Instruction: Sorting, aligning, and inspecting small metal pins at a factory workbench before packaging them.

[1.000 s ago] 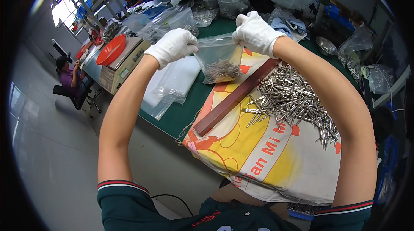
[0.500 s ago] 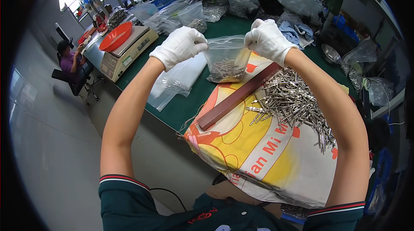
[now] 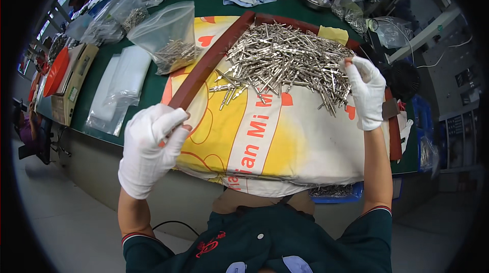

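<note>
Centre frame, a heap of metal pins [image 3: 285,66] lies on a printed sack [image 3: 265,130]; right hand [image 3: 368,94] pinches pins at its right edge; left hand [image 3: 148,148], lower left, grip released, touching the dark red strip [image 3: 204,69].

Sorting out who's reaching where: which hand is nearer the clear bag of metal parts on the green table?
Left. The left hand is at the near end of the red-brown frame, below the bag. The right hand is across the pile of metal pins, far from it.
</note>
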Demonstrator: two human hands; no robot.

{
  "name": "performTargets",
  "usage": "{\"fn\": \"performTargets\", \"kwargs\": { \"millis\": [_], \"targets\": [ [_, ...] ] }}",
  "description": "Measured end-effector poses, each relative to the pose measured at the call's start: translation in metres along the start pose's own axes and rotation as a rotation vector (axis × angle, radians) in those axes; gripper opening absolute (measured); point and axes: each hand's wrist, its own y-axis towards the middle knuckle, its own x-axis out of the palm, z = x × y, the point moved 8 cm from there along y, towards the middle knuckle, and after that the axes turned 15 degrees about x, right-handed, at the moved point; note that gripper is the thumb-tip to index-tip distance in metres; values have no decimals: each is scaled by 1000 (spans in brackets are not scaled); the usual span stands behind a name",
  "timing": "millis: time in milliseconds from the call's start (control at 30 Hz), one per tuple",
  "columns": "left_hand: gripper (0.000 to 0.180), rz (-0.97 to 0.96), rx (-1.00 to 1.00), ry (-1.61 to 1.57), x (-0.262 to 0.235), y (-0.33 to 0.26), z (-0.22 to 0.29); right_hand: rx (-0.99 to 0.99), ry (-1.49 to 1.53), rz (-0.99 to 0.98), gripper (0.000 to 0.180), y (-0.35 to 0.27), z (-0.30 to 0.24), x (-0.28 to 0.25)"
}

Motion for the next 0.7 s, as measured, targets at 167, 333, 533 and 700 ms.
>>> {"fn": "performTargets", "kwargs": {
  "millis": [167,333,533,700],
  "targets": [
    [19,-161,73,32,67,19,9,246,-282,33,8,-43,46,-35],
    [17,-364,63,-7,129,36,13,-81,-991,122,34,-53,37,-18],
    [14,-421,134,-89,180,69,35,-54,-1253,118,66,-35,51,-12],
    [25,-488,69,-175,226,88,44,-45,-1339,204,66,-38,55,-10]
  ]
}}
